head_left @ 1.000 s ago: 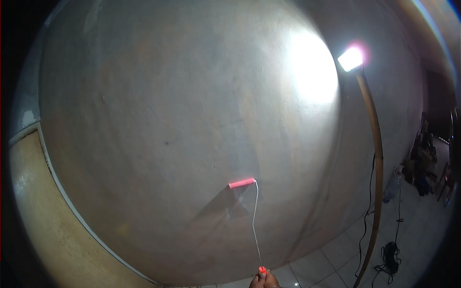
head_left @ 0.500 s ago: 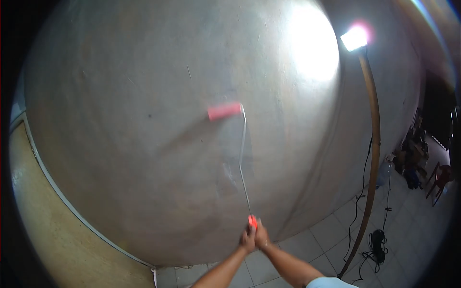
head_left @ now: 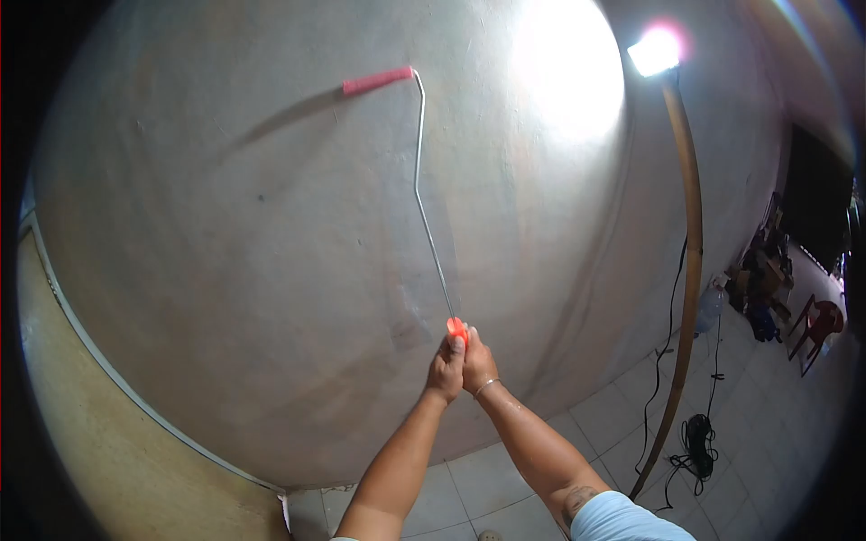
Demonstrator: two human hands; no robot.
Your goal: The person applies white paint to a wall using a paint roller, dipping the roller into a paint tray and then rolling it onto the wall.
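A paint roller with a pink sleeve (head_left: 377, 81) lies against the grey wall (head_left: 298, 270), high up and left of centre. From the sleeve's right end a long bent metal rod (head_left: 419, 171) runs down to an orange handle (head_left: 457, 330). Wrapped round that handle are both my hands, pressed together. My left hand (head_left: 446, 370) is on the left side and my right hand (head_left: 480, 362), with a thin bracelet at its wrist, is on the right. The lower part of the handle is hidden inside my fingers.
A bright lamp (head_left: 656, 51) tops a leaning wooden pole (head_left: 693, 207) on the right. Coiled black cable (head_left: 699, 446) lies on the tiled floor (head_left: 492, 473). Further back stand a red chair (head_left: 819, 326) and a clear bottle (head_left: 710, 307). A yellowish panel (head_left: 117, 442) borders the left.
The roller has moved up the wall and slightly left. Both my hands have risen with it, still closed round the handle, and more of my forearms shows.
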